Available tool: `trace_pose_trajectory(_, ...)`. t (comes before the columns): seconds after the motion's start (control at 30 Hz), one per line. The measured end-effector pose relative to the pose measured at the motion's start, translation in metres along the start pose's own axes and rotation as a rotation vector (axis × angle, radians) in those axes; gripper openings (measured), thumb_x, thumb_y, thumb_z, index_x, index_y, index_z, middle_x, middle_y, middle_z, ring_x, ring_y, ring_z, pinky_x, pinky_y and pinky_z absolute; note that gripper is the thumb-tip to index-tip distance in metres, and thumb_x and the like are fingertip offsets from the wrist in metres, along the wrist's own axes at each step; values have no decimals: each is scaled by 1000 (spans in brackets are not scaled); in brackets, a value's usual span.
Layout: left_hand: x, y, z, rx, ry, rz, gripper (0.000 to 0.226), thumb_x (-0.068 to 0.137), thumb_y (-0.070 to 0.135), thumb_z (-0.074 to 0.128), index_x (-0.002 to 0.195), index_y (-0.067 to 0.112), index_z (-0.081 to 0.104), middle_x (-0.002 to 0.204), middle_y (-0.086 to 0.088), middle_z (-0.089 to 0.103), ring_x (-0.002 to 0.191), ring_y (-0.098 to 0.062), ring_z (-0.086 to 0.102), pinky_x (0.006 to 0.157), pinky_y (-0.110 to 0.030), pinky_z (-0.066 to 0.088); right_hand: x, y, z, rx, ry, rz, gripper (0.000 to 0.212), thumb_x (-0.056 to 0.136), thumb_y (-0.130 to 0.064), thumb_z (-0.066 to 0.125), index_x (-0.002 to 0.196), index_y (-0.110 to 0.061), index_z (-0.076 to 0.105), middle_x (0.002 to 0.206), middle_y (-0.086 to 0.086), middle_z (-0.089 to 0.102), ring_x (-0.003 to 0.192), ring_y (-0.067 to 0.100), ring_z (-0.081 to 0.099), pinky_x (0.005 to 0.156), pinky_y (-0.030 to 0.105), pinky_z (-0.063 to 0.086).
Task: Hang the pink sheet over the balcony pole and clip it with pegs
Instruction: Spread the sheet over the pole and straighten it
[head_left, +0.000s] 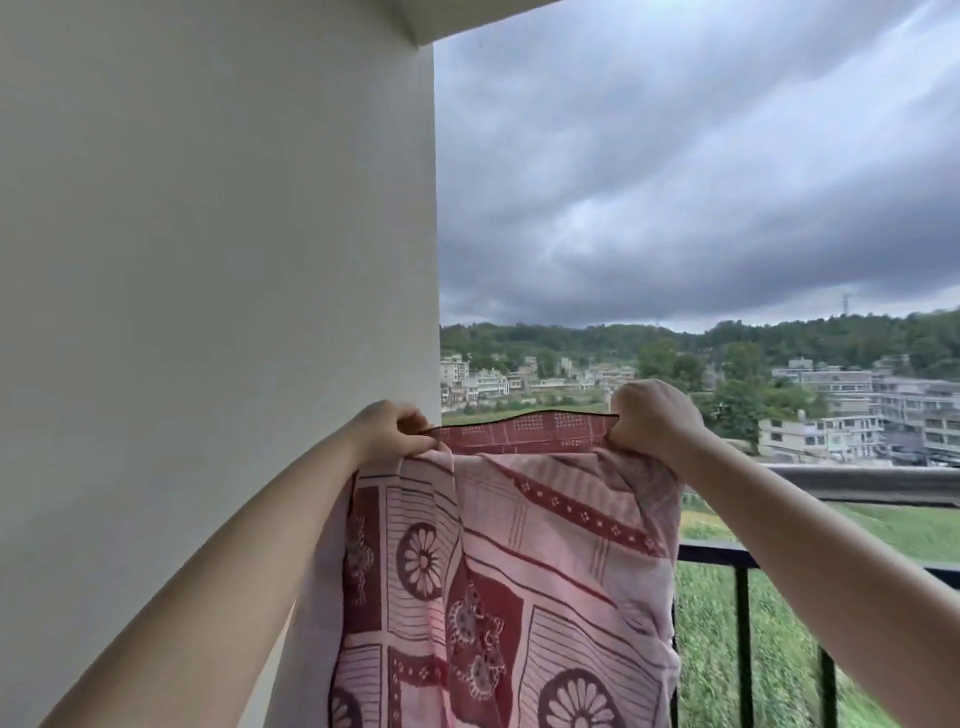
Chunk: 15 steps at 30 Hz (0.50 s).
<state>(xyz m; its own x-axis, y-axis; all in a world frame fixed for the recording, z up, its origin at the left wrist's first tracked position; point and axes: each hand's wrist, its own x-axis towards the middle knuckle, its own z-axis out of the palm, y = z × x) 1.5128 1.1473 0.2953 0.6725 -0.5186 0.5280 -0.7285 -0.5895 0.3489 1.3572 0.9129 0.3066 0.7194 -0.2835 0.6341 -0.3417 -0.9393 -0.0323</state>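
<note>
The pink sheet (519, 561), printed with dark red flowers and bands, hangs in front of me in folds and runs off the bottom of the view. My left hand (389, 431) grips its top edge at the left. My right hand (654, 415) grips the top edge at the right, with bunched cloth below the fist. Between the hands the dark red hem is stretched nearly straight. No pole and no pegs are in view.
A plain white wall (208, 260) fills the left half, close to my left arm. A black balcony railing (743, 623) stands behind the sheet at the lower right. Beyond it lie grass, buildings and a cloudy sky.
</note>
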Motion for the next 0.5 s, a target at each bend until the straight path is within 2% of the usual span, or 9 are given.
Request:
trace_pose_trajectory(0.07, 4, 0, -5, 161, 23, 40, 34, 81, 6, 56, 115, 3, 58, 116, -17, 59, 111, -28, 54, 88, -25, 37, 1, -1, -1, 25, 47, -71, 29, 77, -31, 58, 93, -7, 63, 92, 9, 67, 89, 25, 62, 65, 24, 40)
trace_pose_trajectory(0.13, 8, 5, -7, 400, 11, 13, 54, 85, 10, 47, 137, 6, 33, 141, -17, 35, 133, -29, 34, 111, -34, 24, 0, -5, 0, 61, 55, -134, 35, 82, -35, 55, 106, -10, 60, 100, 9, 67, 90, 23, 61, 65, 22, 38)
trace_pose_trajectory(0.2, 13, 11, -9, 574, 32, -50, 65, 88, 14, 40, 145, 7, 9, 154, -14, 8, 144, -25, 11, 118, -41, 4, 1, -8, 0, 120, 71, -134, 29, 85, -29, 51, 106, -10, 57, 101, 10, 66, 83, 21, 58, 56, 20, 35)
trace_pose_trajectory(0.23, 18, 12, -9, 591, 8, -79, 66, 89, 15, 38, 145, 8, 5, 156, -12, 3, 145, -24, 6, 118, -42, 1, 0, -8, -1, 142, 75, -108, 25, 85, -24, 50, 103, -8, 57, 99, 10, 66, 80, 20, 56, 50, 18, 32)
trace_pose_trajectory(0.27, 22, 14, -7, 566, -68, -96, 64, 89, 16, 38, 145, 9, 8, 156, -11, 5, 144, -24, 8, 119, -42, 5, 0, -7, 0, 159, 66, -72, 22, 85, -20, 49, 100, -7, 58, 98, 11, 66, 77, 20, 55, 48, 16, 30)
trace_pose_trajectory(0.33, 22, 20, -2, 485, -333, -141, 50, 92, 16, 38, 140, 6, 32, 150, -13, 29, 136, -26, 32, 113, -37, 27, 1, -3, 2, 212, 14, 2, 19, 84, -13, 48, 93, -3, 61, 97, 13, 67, 75, 21, 54, 49, 17, 33)
trace_pose_trajectory(0.37, 16, 26, -1, 428, -358, -139, 42, 93, 16, 38, 133, 5, 44, 143, -14, 42, 129, -27, 43, 107, -35, 35, 1, -1, 2, 246, -19, 32, 19, 84, -11, 48, 91, -2, 62, 97, 14, 67, 74, 19, 52, 49, 17, 33)
trace_pose_trajectory(0.43, 7, 36, 1, 355, -151, -55, 33, 92, 16, 41, 119, 6, 58, 128, -15, 58, 115, -28, 55, 97, -35, 44, 2, 1, 2, 319, -55, 71, 21, 83, -7, 47, 90, 2, 65, 98, 18, 67, 75, 19, 50, 48, 17, 32)
trace_pose_trajectory(0.5, -13, 54, 12, 182, 49, 89, 32, 93, 25, 45, 113, 6, 61, 114, -14, 65, 102, -28, 61, 84, -33, 48, 1, 0, 2, 386, -37, 74, 23, 81, -4, 47, 91, 4, 66, 99, 19, 67, 81, 24, 54, 53, 20, 37)
